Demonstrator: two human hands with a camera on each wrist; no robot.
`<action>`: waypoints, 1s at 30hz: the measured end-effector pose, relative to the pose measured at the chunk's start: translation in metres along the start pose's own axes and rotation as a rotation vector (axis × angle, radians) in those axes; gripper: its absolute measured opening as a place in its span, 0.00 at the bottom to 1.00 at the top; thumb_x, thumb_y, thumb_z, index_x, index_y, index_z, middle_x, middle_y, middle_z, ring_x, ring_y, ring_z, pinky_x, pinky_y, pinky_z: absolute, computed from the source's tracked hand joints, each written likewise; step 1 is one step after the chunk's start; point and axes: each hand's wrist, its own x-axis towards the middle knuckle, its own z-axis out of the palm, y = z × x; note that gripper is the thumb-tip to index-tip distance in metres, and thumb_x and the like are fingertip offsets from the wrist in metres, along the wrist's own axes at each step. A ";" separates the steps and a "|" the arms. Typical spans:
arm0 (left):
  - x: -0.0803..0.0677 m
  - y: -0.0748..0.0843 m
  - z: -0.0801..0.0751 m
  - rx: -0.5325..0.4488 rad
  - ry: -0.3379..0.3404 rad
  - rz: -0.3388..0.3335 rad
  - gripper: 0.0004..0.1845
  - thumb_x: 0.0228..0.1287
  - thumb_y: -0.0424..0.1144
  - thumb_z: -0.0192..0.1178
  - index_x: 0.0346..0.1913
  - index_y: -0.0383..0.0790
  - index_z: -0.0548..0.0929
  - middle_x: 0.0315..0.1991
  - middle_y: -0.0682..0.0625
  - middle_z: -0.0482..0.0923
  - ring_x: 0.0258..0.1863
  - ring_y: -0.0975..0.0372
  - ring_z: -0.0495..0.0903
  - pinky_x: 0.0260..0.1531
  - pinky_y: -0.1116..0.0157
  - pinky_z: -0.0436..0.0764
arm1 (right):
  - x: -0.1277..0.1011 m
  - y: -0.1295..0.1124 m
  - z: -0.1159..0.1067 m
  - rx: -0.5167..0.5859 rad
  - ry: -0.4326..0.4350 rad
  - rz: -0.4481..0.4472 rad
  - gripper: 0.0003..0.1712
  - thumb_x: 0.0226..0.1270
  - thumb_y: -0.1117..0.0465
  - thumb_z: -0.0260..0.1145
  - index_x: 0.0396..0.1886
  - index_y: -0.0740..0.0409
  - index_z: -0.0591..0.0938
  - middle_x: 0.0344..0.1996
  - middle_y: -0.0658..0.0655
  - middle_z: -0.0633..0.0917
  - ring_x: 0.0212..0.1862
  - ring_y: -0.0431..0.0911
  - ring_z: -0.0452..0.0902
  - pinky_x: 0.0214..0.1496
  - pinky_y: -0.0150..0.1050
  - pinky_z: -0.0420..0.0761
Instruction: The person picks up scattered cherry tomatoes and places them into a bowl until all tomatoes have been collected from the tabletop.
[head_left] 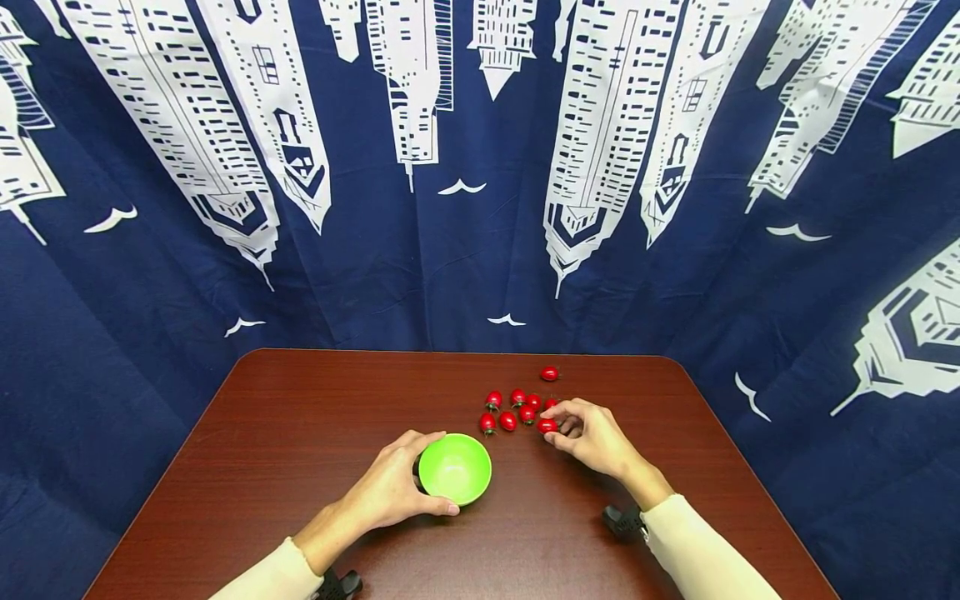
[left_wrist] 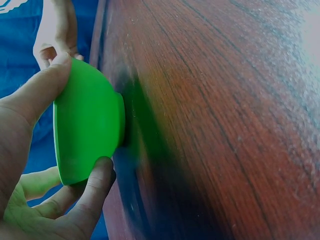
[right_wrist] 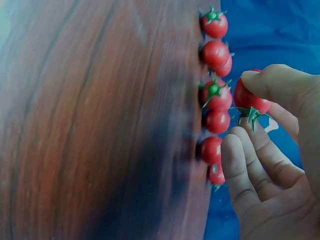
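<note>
My left hand [head_left: 397,483] holds a small light-green bowl [head_left: 455,469] by its side, thumb near the front and fingers round the back. In the left wrist view the bowl [left_wrist: 87,120] stands upright, its foot close to the table; whether it touches is hard to tell. The inside of the bowl shows plain green. To the right, my right hand [head_left: 596,437] pinches a red cherry tomato [right_wrist: 250,97] with a green stem between thumb and fingers, just off the table. Several more cherry tomatoes [head_left: 508,421] lie loosely grouped left of that hand.
One cherry tomato [head_left: 550,373] lies apart, farther back near the table's rear edge. Everything stands on a dark reddish-brown wooden table [head_left: 337,400]. Behind and beside it hangs a blue cloth [head_left: 450,275] printed with white buildings.
</note>
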 end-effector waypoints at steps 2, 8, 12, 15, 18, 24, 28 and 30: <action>0.000 0.000 0.000 0.004 0.002 -0.001 0.59 0.42 0.60 0.98 0.81 0.48 0.84 0.59 0.54 0.87 0.60 0.57 0.86 0.63 0.51 0.88 | 0.000 -0.006 0.000 0.004 -0.005 -0.010 0.18 0.68 0.68 0.87 0.55 0.53 0.95 0.44 0.52 0.94 0.39 0.40 0.89 0.42 0.33 0.91; 0.001 -0.001 0.000 0.007 0.007 -0.001 0.59 0.41 0.60 0.98 0.80 0.48 0.84 0.60 0.54 0.87 0.61 0.56 0.86 0.64 0.50 0.88 | 0.002 -0.019 0.003 0.018 -0.014 -0.039 0.19 0.68 0.67 0.88 0.55 0.52 0.95 0.43 0.51 0.93 0.38 0.38 0.88 0.40 0.32 0.90; 0.001 -0.002 0.001 0.009 0.007 0.000 0.59 0.42 0.60 0.98 0.80 0.47 0.84 0.60 0.54 0.88 0.60 0.57 0.86 0.64 0.51 0.88 | 0.004 -0.026 0.005 0.032 -0.012 -0.074 0.19 0.67 0.67 0.88 0.55 0.53 0.95 0.43 0.51 0.93 0.37 0.39 0.89 0.40 0.32 0.90; 0.002 -0.002 0.001 0.009 0.011 0.006 0.59 0.41 0.60 0.98 0.80 0.47 0.84 0.60 0.54 0.88 0.60 0.58 0.86 0.64 0.52 0.88 | 0.005 -0.032 0.007 0.028 -0.008 -0.105 0.19 0.66 0.68 0.88 0.55 0.54 0.95 0.43 0.52 0.94 0.37 0.38 0.88 0.40 0.34 0.91; 0.002 -0.003 0.001 0.008 0.011 0.009 0.59 0.41 0.60 0.98 0.80 0.47 0.84 0.60 0.54 0.88 0.60 0.58 0.86 0.64 0.52 0.88 | 0.006 -0.040 0.009 0.015 -0.011 -0.125 0.19 0.66 0.68 0.87 0.55 0.55 0.95 0.43 0.51 0.93 0.37 0.36 0.87 0.40 0.37 0.92; 0.000 -0.002 0.001 0.013 0.015 0.005 0.61 0.40 0.59 0.98 0.81 0.43 0.83 0.61 0.53 0.89 0.62 0.56 0.88 0.66 0.52 0.89 | 0.008 -0.054 0.014 0.018 -0.031 -0.146 0.18 0.66 0.67 0.88 0.54 0.52 0.95 0.42 0.47 0.92 0.37 0.35 0.87 0.41 0.36 0.92; 0.000 -0.002 0.001 0.012 0.017 0.009 0.61 0.40 0.59 0.98 0.80 0.44 0.84 0.61 0.53 0.89 0.60 0.56 0.88 0.65 0.53 0.89 | 0.010 -0.062 0.016 0.037 -0.038 -0.171 0.19 0.65 0.68 0.88 0.54 0.51 0.95 0.42 0.48 0.93 0.37 0.37 0.88 0.41 0.39 0.93; 0.001 -0.002 0.001 0.012 0.016 0.012 0.61 0.40 0.60 0.98 0.80 0.45 0.84 0.61 0.53 0.89 0.60 0.57 0.88 0.64 0.54 0.89 | 0.012 -0.065 0.018 0.043 -0.040 -0.183 0.19 0.65 0.68 0.88 0.54 0.51 0.95 0.42 0.49 0.93 0.37 0.39 0.89 0.41 0.39 0.93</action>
